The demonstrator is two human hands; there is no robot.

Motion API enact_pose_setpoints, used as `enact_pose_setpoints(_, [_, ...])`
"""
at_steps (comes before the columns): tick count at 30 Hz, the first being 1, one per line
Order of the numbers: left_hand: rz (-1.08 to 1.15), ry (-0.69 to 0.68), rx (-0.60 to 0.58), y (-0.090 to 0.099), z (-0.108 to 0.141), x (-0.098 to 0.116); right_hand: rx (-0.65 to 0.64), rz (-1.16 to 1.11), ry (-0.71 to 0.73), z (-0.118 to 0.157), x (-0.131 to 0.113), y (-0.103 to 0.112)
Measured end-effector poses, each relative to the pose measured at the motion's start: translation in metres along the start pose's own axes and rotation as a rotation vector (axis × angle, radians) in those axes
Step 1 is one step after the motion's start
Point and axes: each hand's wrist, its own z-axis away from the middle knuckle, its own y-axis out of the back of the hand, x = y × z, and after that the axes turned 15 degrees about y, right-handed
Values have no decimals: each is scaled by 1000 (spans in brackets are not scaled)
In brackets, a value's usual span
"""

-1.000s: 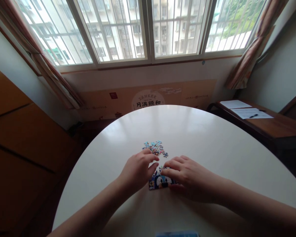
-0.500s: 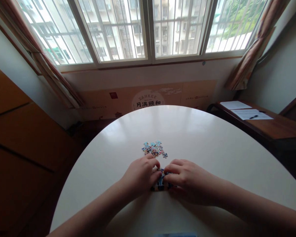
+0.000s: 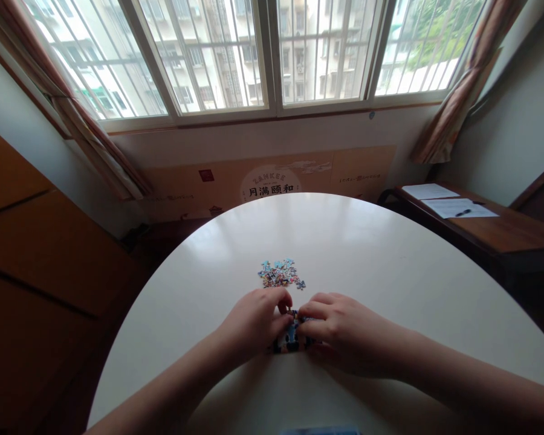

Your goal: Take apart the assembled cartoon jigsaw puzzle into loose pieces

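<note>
A joined section of jigsaw puzzle (image 3: 292,339), dark blue with pale and brown patches, lies flat on the white round table (image 3: 199,374) between my hands. My left hand (image 3: 258,317) is closed in a pinch at the section's upper edge, with a small puzzle piece (image 3: 290,310) just showing at the fingertips. From the other side my right hand (image 3: 340,320) grips the section, its fingers on top and its thumb low at the near edge. Both hands cover much of the section. Just beyond them is a pile of loose puzzle pieces (image 3: 278,275).
A blue flat object (image 3: 320,431) shows partly at the bottom edge. To the right, a wooden side table (image 3: 521,226) holds paper sheets (image 3: 457,208) and a dark pen (image 3: 463,212). Barred windows and a printed box panel (image 3: 317,172) stand behind the round table.
My left hand's fingers have drawn down and curled more tightly at the puzzle's upper edge. The right hand stays in nearly the same place. The whole view has shifted slightly.
</note>
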Motion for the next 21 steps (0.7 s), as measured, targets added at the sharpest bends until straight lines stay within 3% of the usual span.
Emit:
enact_pose_setpoints(10, [48,-55,50,2,1,0,-7,-10,9,-1,1,1])
enact_pose_setpoints(21, [48,2,152,13,-10,-12,-12,-34,0,-2,0,5])
